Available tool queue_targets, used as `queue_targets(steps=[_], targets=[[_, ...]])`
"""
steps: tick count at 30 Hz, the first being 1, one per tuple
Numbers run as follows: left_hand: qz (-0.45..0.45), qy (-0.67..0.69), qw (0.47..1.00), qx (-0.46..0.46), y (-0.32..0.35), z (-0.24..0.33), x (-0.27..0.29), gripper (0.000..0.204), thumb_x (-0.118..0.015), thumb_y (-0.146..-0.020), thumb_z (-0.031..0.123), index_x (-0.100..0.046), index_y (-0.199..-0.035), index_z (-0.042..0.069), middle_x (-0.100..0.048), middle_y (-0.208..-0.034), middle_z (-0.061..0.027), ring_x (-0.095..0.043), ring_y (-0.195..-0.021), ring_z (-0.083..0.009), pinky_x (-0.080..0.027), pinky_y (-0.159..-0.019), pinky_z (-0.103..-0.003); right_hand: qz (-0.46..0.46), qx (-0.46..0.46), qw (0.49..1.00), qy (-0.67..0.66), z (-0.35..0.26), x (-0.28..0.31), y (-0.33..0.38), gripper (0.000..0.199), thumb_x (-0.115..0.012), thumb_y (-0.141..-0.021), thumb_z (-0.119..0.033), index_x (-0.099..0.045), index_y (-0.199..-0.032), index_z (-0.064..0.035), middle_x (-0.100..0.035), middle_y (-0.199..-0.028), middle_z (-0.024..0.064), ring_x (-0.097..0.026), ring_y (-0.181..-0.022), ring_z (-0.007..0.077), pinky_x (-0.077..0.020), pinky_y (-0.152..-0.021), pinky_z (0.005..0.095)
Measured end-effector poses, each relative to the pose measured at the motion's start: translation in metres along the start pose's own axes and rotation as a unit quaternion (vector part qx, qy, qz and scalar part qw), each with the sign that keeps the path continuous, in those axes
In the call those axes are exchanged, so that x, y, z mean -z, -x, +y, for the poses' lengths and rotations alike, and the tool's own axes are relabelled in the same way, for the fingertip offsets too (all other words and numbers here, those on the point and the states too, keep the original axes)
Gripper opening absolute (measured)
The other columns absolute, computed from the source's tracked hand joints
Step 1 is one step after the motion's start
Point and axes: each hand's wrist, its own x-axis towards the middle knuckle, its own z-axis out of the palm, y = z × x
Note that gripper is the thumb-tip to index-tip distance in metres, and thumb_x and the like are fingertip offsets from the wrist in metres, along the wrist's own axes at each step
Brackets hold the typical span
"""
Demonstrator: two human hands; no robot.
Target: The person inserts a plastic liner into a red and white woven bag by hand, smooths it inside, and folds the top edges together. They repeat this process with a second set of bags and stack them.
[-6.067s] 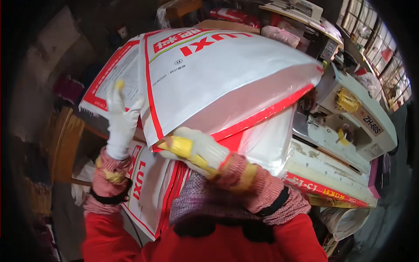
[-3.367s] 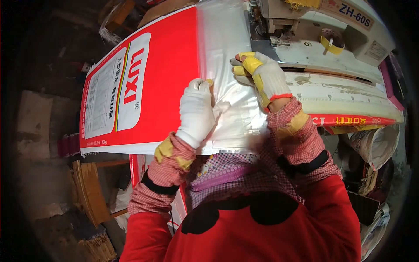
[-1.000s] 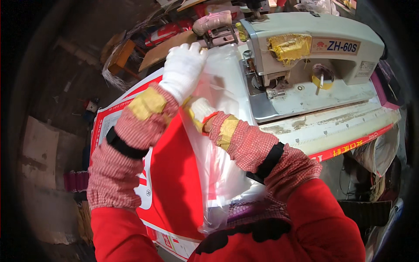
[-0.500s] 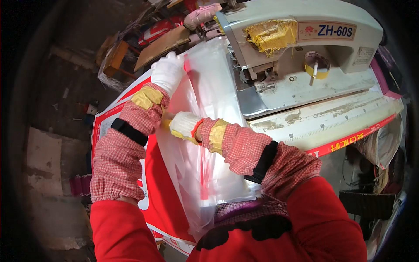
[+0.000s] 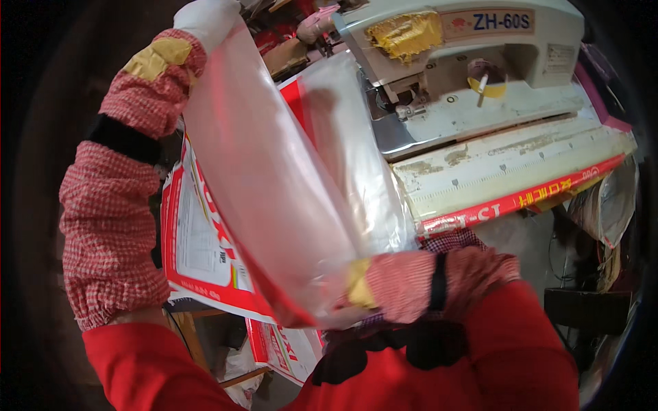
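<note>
Grey floor [image 5: 528, 245] shows at right, a wooden frame [image 5: 189, 338] lower left, with shadow far left.

A red top [image 5: 387, 380] with rounded black shapes [image 5: 439, 344]; checked red-and-white oversleeves [image 5: 110, 212] with black bands [image 5: 125, 139] (plus yellow patches [image 5: 159, 58]); white-gloved left hand [image 5: 208, 22].

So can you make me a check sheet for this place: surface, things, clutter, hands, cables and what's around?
Surface: pale ledge with worn patches and scale marks.
Things: translucent sheet raised above a red-and-white sack; clear plastic beside it.
Clutter: yellow tape roll at the sewing machine.
Hands: left hand, white-gloved, holds the sheet's top; right hand hidden near its lower end.
Cables: nothing certain.
Surroundings: whitish bag at right.
</note>
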Motion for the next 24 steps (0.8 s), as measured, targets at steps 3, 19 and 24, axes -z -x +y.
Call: queue_targets(steps=[3, 19, 24], targets=[[-0.141, 0.11, 0.984, 0.029, -0.008, 0.003, 0.028, 0.037, -0.035, -0.091, 0.026, -0.065, -0.089, 0.004, -0.064, -0.089, -0.0166, -0.06, -0.087, -0.0351, -0.046, -0.078, -0.041, 0.116, -0.066, 0.982, -0.137, 0.003, 0.055, 0.028, 0.03, -0.061, -0.07, -0.01, -0.062, -0.099, -0.0032, -0.063, -0.088, 0.0139, -0.062, -0.079, 0.0307, -0.0501, -0.07, 0.0375], [-0.191, 0.148, 0.97, 0.004, 0.01, 0.037, 0.047, 0.03, -0.043, -0.083, 0.025, -0.067, -0.088, 0.007, -0.066, -0.083, -0.014, -0.064, -0.083, -0.0309, -0.048, -0.077, -0.038, 0.197, -0.22, 0.955, -0.017, -0.055, 0.141, 0.032, 0.064, -0.061, -0.081, -0.011, -0.03, -0.136, 0.0009, -0.062, -0.097, 0.0078, -0.06, -0.079, 0.016, -0.0481, -0.071, 0.0292], [-0.203, 0.329, 0.92, 0.061, 0.01, -0.072, -0.072, 0.031, -0.043, -0.084, 0.026, -0.067, -0.087, 0.006, -0.066, -0.081, -0.0173, -0.064, -0.078, -0.0317, -0.049, -0.072, -0.04, 0.139, -0.225, 0.957, -0.115, -0.099, 0.101, 0.016, 0.045, -0.061, -0.08, -0.013, -0.048, -0.12, 0.0018, -0.062, -0.08, 0.0095, -0.059, -0.064, 0.0144, -0.0475, -0.06, 0.0269]])
